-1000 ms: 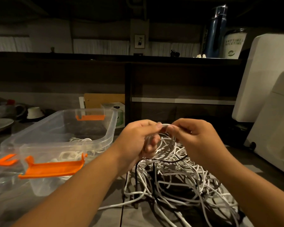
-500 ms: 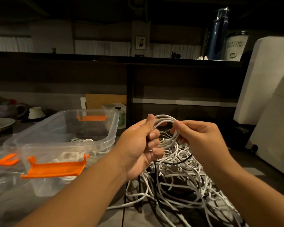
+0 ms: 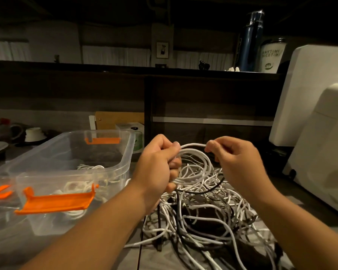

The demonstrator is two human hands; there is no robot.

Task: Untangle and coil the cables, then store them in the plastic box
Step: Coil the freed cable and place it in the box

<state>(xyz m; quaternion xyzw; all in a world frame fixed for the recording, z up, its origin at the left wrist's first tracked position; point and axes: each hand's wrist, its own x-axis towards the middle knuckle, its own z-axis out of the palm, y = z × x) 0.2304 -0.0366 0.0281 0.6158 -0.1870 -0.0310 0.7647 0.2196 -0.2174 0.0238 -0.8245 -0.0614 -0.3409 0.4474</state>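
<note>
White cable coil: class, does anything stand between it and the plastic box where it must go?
Nothing visible does: the left hand and right hand hold the white cable coil right of the open plastic box, open air between.

Plastic box (image 3: 123, 168): sitting at the frame's left centre, just left of the tangle.
Stored cables (image 3: 90, 167): lying inside the box.
Cable tangle (image 3: 207, 217): lying at lower centre.
Coil (image 3: 199, 158): hanging above the tangle, between left hand (image 3: 156, 168) and right hand (image 3: 238, 162).
Bottle (image 3: 250, 41): standing on the shelf (image 3: 105, 65), upper right.
</note>
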